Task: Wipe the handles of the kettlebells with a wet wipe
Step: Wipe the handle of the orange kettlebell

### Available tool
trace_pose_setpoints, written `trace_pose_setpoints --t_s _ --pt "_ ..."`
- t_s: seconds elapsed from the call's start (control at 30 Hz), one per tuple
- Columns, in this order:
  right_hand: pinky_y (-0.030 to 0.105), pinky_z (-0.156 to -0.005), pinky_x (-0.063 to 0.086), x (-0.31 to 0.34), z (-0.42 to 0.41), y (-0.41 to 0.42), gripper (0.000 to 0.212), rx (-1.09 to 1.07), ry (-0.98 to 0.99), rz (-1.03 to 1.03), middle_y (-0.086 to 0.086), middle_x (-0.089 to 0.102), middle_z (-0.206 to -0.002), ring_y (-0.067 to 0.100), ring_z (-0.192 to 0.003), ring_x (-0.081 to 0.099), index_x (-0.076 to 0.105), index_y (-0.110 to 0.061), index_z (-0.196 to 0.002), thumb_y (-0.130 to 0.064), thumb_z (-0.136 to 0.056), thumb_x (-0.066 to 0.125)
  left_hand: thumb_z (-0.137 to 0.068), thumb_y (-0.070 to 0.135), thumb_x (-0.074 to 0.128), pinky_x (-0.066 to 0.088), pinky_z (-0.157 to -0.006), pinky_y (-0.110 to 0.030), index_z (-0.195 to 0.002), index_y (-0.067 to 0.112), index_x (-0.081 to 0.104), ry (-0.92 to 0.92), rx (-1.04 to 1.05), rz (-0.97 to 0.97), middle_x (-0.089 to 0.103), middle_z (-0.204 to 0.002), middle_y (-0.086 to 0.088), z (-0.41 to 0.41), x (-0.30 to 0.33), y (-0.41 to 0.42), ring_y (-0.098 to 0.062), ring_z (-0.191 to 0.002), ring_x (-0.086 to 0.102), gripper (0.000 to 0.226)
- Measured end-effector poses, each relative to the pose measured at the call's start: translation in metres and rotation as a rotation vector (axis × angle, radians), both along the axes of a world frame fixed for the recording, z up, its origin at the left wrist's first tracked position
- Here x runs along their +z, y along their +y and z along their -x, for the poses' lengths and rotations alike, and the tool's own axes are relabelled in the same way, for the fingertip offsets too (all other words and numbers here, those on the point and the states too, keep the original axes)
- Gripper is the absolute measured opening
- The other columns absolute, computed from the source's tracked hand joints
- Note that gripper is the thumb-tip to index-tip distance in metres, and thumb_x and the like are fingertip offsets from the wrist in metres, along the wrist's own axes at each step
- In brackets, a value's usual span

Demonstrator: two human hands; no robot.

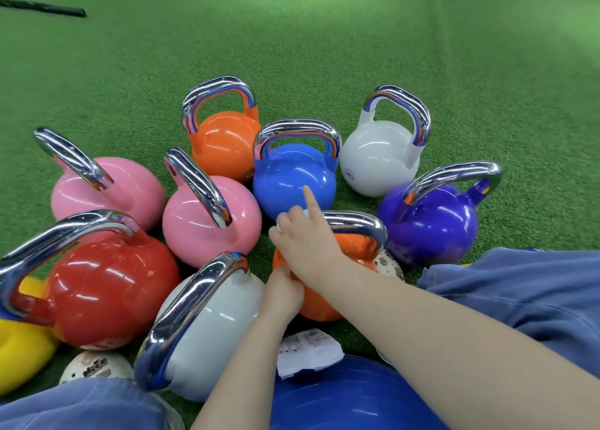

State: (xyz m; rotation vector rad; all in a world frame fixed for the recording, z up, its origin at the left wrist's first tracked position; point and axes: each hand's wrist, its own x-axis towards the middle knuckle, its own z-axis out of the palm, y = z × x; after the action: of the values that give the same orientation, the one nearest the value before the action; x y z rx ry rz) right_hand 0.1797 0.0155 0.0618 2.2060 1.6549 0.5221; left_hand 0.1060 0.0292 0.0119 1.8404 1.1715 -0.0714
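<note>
Several kettlebells with chrome handles stand close together on green turf. Nearest me is an orange kettlebell point(316, 303). My right hand point(308, 241) grips the left end of its chrome handle point(357, 223), index finger sticking out straight. A sliver of white wet wipe point(305, 213) shows under that hand. My left hand point(282, 291) holds the orange kettlebell low on its left side, fingers curled. Around it stand a blue kettlebell point(292, 179), a purple one point(431, 221), a white one point(378, 156) and two pink ones point(207, 221).
A red kettlebell point(107, 290), a grey-white one point(214, 329) and a yellow one point(19, 355) crowd the near left. A white wipe packet point(308, 351) lies on a large blue round object point(341, 397). My knees in blue trousers point(519, 286) frame the bottom. Black ropes point(48, 7) lie far left.
</note>
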Motion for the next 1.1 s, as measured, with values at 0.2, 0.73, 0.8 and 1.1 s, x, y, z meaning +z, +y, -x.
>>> trace_pose_setpoints --t_s 0.2,0.73,0.8,1.1 --pt "0.057 -0.106 0.020 -0.010 -0.015 -0.015 0.034 0.011 0.009 -0.280 -0.003 0.055 -0.066 0.021 -0.063 0.054 0.069 -0.026 -0.080 -0.013 -0.072 0.039 -0.089 -0.005 0.036 0.033 -0.065 -0.032 -0.096 -0.006 0.056 -0.079 0.071 0.043 0.061 -0.105 -0.028 -0.003 -0.002 0.000 -0.040 -0.097 0.055 0.021" --pt "0.032 -0.080 0.040 -0.048 -0.046 -0.084 0.041 -0.703 1.116 -0.992 0.002 0.057 -0.113 0.024 -0.103 0.054 0.051 -0.022 -0.125 -0.013 -0.086 0.054 -0.086 -0.001 0.042 0.030 -0.102 -0.024 -0.125 0.010 0.057 -0.097 -0.122 -0.303 0.050 -0.135 -0.007 0.000 0.013 -0.015 -0.021 -0.125 0.044 0.043" --pt "0.032 -0.078 0.041 -0.043 -0.040 -0.077 0.037 -0.752 1.040 -1.029 0.003 0.057 -0.111 0.024 -0.102 0.054 0.053 -0.020 -0.121 -0.012 -0.085 0.053 -0.087 -0.002 0.041 0.023 -0.106 -0.021 -0.127 0.010 0.056 -0.129 -0.238 -0.342 0.041 -0.143 -0.007 0.000 0.009 -0.017 -0.021 -0.131 0.037 0.045" --pt "0.050 -0.106 0.018 -0.030 -0.025 -0.042 0.029 -0.323 0.312 -0.764 -0.004 0.063 -0.093 0.022 -0.091 0.060 0.063 -0.024 -0.099 -0.016 -0.073 0.053 -0.088 0.002 0.043 0.031 -0.102 -0.025 -0.123 0.017 0.060 -0.128 -0.325 -0.390 0.038 -0.146 -0.004 -0.003 0.007 -0.014 -0.022 -0.132 0.037 0.042"
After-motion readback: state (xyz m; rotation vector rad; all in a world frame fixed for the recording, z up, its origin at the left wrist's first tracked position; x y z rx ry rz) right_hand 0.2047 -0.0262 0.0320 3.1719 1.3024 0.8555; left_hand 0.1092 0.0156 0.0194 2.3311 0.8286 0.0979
